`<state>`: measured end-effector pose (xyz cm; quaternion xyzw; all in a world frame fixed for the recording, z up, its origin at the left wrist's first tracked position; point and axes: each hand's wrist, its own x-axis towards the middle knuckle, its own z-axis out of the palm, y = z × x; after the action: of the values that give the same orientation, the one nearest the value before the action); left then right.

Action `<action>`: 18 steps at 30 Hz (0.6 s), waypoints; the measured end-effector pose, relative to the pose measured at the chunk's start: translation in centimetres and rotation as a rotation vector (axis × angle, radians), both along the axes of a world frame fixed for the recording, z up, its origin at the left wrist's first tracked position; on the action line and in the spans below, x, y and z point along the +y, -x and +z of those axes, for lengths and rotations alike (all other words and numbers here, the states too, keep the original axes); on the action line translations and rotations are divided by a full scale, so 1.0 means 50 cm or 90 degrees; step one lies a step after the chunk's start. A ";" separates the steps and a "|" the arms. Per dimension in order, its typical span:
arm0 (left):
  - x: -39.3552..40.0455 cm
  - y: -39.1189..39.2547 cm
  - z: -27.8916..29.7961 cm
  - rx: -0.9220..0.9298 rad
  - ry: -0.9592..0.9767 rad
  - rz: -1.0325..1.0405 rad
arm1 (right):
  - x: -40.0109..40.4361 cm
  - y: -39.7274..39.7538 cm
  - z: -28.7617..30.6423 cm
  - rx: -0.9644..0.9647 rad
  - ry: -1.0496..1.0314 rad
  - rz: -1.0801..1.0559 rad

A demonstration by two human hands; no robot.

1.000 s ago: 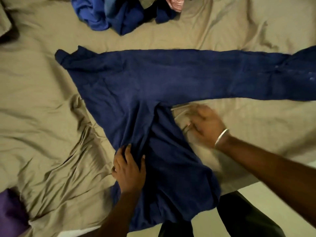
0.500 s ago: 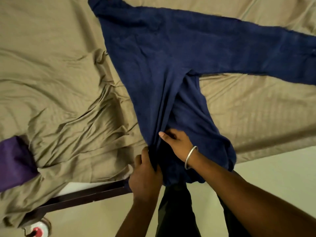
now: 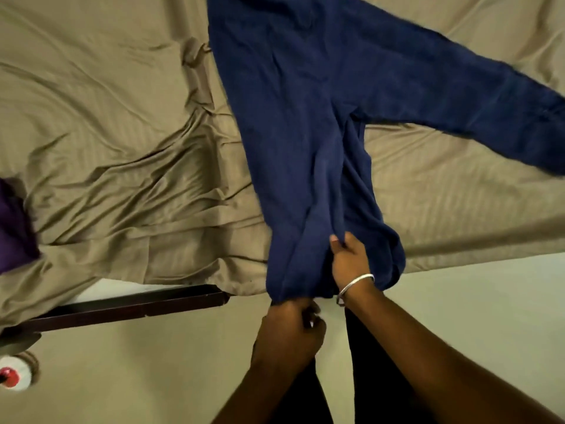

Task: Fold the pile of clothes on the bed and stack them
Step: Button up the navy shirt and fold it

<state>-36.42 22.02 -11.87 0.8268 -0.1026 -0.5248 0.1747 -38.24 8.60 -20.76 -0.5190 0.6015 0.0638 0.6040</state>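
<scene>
At the near edge of the bed, one navy garment [image 3: 305,117] lies spread over the sheet, its lower end hanging past the mattress edge. Since half a second ago it has been drawn nearer, so more of that end overhangs; a second ago it lay flatter and farther up the bed.

Left hand [image 3: 290,328]: one, fingers curled round the hanging hem, now below the mattress edge, where half a second ago it gripped the cloth higher up.

Right hand [image 3: 348,258]: one, thumb and fingers pinching a lengthwise fold of the navy cloth just above the hem; a second ago it lay flat on the sheet beside the garment. One silver bangle [image 3: 356,284] sits at its wrist.

Bedding: one olive-tan sheet [image 3: 122,133], heavily creased left of the garment, smoother to its right. One purple cloth [image 3: 13,228] rests at the left edge. The blue pile seen a second ago is out of view.

Frame: one dark wooden rail [image 3: 137,304] shows under the sheet's edge.

Floor: pale [image 3: 489,316], plain. One small white and red object [image 3: 13,374], too blurred to tell, lies at lower left.
</scene>
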 end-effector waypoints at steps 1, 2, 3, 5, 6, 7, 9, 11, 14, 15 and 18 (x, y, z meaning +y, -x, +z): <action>0.002 0.001 -0.011 -0.061 0.038 0.058 | -0.007 0.012 0.003 0.026 0.049 -0.027; 0.005 -0.003 -0.032 -0.136 0.061 0.133 | -0.018 0.022 0.006 0.054 0.091 -0.033; 0.005 -0.012 -0.055 -0.211 0.066 0.216 | -0.032 0.034 0.007 0.092 0.126 -0.008; 0.005 -0.040 -0.112 -0.258 -0.006 0.355 | -0.054 0.055 0.009 0.151 0.163 0.074; -0.002 -0.053 -0.135 -0.216 -0.046 0.385 | -0.065 0.063 0.014 0.153 0.164 0.102; -0.013 -0.064 -0.151 -0.157 -0.060 0.386 | -0.070 0.067 0.014 0.133 0.160 0.117; -0.039 -0.068 -0.170 -0.047 -0.006 0.405 | -0.072 0.070 0.016 0.075 0.137 0.159; -0.056 -0.065 -0.176 -0.062 0.060 0.445 | -0.066 0.069 0.020 0.019 0.111 0.227; -0.034 -0.052 -0.170 -0.128 0.021 0.634 | -0.062 0.074 0.037 0.008 0.190 0.199; -0.019 -0.045 -0.167 -0.084 0.034 0.750 | -0.066 0.080 0.042 0.042 0.241 0.150; 0.027 -0.016 -0.155 -0.005 0.007 0.880 | -0.076 0.103 0.040 0.187 0.261 0.098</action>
<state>-35.62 23.36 -19.60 0.7033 0.4447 -0.2895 0.4731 -43.40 4.82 -18.75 -0.6600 0.6418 0.0608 0.3858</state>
